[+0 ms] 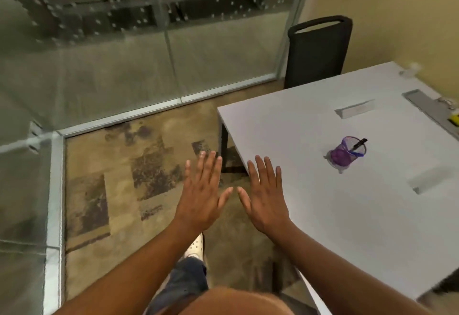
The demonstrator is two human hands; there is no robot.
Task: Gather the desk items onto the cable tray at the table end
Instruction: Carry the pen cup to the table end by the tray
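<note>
A purple mesh pen cup point(347, 153) with a black pen in it stands on the white table point(323, 215), right of centre. A grey cable tray point(432, 113) runs along the table's far right edge, with a small yellow item point(455, 125) at its near end. My left hand point(203, 190) is held flat with straight fingers over the floor, left of the table corner. My right hand point(265, 195) is also flat with fingers spread, over the table's near left edge. Both hold nothing and are apart from the cup.
Two rectangular slots point(355, 111) point(432, 180) are cut into the tabletop. A black chair point(319, 51) stands at the far end. A small white object point(409, 70) lies at the far table corner. Glass partition walls point(124, 54) enclose the patterned carpet on the left.
</note>
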